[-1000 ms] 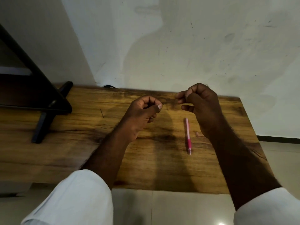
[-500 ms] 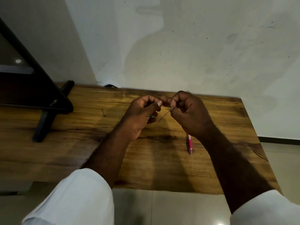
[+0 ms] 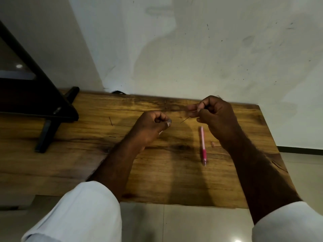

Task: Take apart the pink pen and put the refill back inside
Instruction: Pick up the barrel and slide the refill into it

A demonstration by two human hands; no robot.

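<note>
Your right hand pinched the thin dark refill between thumb and forefinger, its free end slanting down and left toward your left hand. That left hand was curled tight, thumb against the forefinger; whether it held some small part I could not tell. The pink pen lay flat on the wooden table, just below your right hand, its long axis running away from you with the tip end nearest you. So the right hand was the nearer one, and the refill lay crosswise to the barrel; I judge it needed turning into line before it could go in. A small pinkish piece sat just right of the pen, and a black stand stood well apart at the left, out of the way
</note>
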